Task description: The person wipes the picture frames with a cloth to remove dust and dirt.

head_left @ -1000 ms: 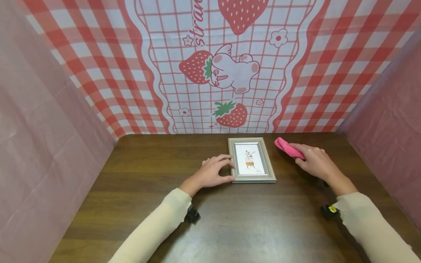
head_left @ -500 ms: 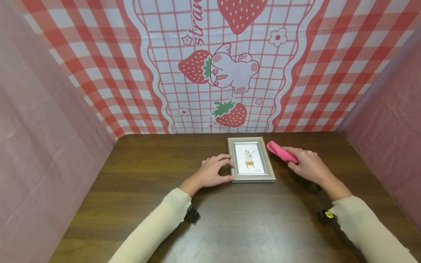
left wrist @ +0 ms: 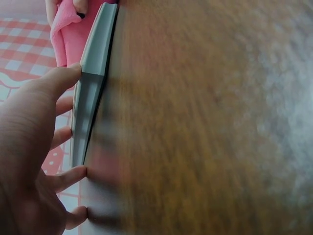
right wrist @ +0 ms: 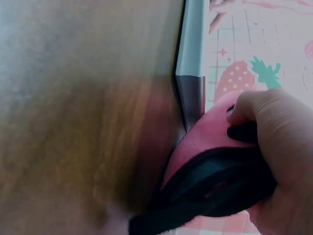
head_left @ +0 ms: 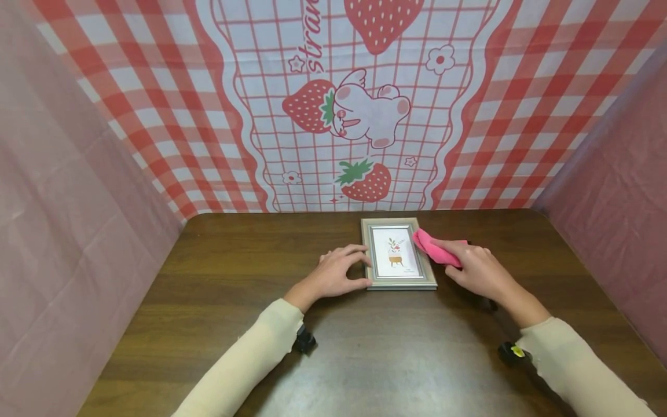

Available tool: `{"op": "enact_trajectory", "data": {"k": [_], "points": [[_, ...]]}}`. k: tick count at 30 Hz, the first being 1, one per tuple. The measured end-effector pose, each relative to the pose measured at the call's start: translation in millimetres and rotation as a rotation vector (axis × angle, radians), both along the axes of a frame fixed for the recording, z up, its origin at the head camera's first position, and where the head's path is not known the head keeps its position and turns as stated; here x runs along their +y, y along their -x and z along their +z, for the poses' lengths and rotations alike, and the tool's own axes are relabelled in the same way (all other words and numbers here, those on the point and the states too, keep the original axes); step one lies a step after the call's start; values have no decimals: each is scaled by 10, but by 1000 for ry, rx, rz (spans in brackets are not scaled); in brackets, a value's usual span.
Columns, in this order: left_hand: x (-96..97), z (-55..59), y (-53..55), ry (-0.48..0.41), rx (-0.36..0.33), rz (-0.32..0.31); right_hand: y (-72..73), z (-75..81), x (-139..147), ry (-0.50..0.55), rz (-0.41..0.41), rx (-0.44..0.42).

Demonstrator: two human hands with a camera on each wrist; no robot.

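Note:
A picture frame with a potted-plant print lies flat on the table. My left hand rests at its left side; in the left wrist view the thumb touches the frame's corner and the fingers lie spread along its side. My right hand grips a folded pink cloth, whose tip overlaps the frame's right edge. In the right wrist view a black piece shows against the pink cloth under the thumb; what it is, I cannot tell. The far fingers of the right hand are hidden there.
The brown wooden table ends at a wall hanging printed with strawberries and red checks. Pink curtains stand at both sides. A small black device sits at each wrist.
My right hand has moved left with the pink cloth, from clear of the frame to over its right edge. The left hand and the frame have stayed in place.

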State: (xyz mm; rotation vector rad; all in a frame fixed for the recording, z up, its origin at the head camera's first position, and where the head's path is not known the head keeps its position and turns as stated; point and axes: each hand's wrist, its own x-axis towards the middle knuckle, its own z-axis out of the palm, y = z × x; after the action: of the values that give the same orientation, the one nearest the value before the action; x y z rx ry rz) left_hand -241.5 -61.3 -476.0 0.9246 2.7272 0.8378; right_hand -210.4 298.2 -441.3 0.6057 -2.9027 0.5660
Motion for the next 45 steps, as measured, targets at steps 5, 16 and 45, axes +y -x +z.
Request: {"op": "enact_trajectory", "data": {"k": [5,16,45], "points": [[1,23,-10,3,5,-1,-66,19,-53,-24,55,-42],[-14,-81,41,-28,45,-22,-207,-6,-118,-99,160,17],[-11,-327,198,-43,34,-15,-177,-45,-221,-197,192,-30]]}}
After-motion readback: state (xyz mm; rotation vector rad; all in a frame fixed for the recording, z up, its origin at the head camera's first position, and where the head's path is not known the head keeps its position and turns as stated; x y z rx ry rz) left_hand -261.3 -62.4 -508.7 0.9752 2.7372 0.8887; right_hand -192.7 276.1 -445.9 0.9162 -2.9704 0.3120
